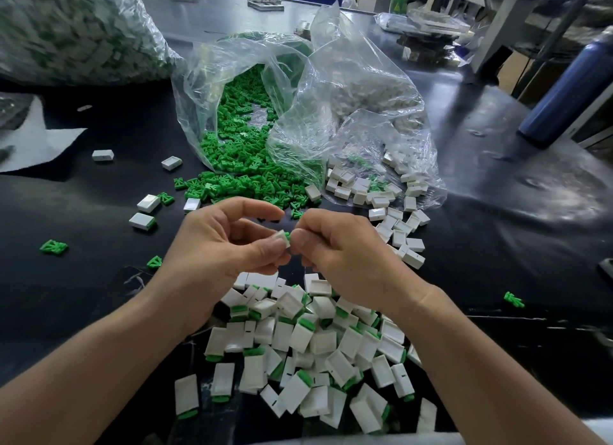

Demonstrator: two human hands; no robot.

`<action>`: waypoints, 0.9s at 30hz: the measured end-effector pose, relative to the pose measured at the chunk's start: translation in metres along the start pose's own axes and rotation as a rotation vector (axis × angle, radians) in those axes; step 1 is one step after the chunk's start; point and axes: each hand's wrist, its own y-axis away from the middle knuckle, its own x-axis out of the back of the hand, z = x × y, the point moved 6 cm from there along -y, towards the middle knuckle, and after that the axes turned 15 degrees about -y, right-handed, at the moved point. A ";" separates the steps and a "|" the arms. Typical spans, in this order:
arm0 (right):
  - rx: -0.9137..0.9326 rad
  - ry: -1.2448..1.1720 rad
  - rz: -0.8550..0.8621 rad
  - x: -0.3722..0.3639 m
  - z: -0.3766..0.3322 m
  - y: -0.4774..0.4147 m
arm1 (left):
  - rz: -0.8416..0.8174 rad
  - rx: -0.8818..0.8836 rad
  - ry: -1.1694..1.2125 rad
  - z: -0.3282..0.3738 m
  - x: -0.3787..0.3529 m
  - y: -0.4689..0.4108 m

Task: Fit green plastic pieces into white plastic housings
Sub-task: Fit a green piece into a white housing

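Note:
My left hand (229,242) pinches a small white housing (281,238) between thumb and fingers above the dark table. My right hand (345,255) meets it from the right, its fingertips curled round a green piece (287,235) whose tip shows at the housing's edge. Most of both parts is hidden by my fingers. Below my hands lies a heap of white housings with green pieces in them (308,341). Loose green pieces (245,182) spill from a clear bag (238,113). Empty white housings (401,225) spill from a second clear bag (371,119) to the right.
A large filled bag (73,33) stands at the back left. A dark blue bottle (564,93) stands at the right. Stray housings (142,220) and green pieces (53,246) lie on the black table (497,245). White cloth (43,142) lies at the left edge.

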 end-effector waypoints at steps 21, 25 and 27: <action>0.203 0.111 -0.049 0.001 -0.013 0.003 | -0.016 -0.136 -0.062 0.012 0.002 0.004; -0.059 -0.308 -0.004 0.010 0.004 -0.002 | -0.007 -0.088 0.051 0.009 0.002 0.002; -0.192 -0.515 -0.049 0.004 0.010 -0.002 | -0.008 -0.085 0.076 0.009 0.002 0.002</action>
